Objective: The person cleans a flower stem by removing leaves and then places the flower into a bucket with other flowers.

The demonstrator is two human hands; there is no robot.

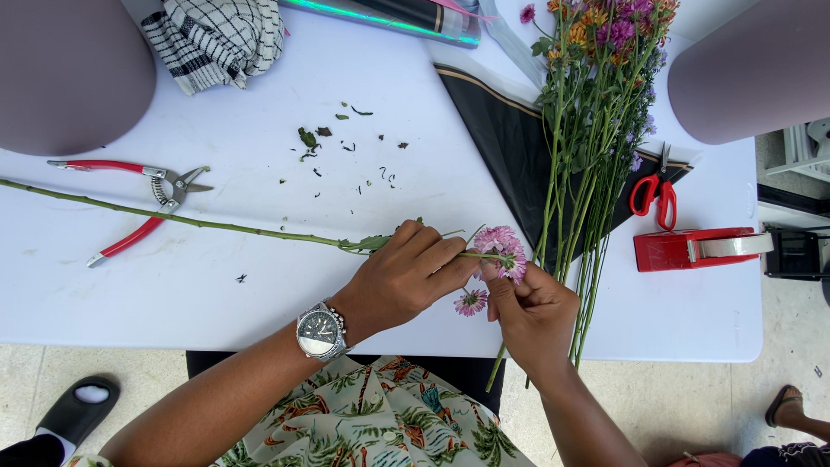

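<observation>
My left hand (406, 275), with a silver wristwatch (322, 331) on its wrist, grips a long green flower stem (173, 217) just below its pink bloom (501, 246). The stem stretches left across the white table (173, 294). My right hand (532, 311) pinches the underside of the bloom with its fingertips. A smaller pink flower (471, 302) hangs just below, between the two hands.
Red-handled pruning shears (143, 203) lie at the left. A bunch of mixed flowers (596, 112) rests on black wrapping paper (506, 143) at the right, beside red scissors (654, 192) and a red tape dispenser (692, 247). A checked cloth (216, 41) and leaf scraps (346, 143) sit farther back.
</observation>
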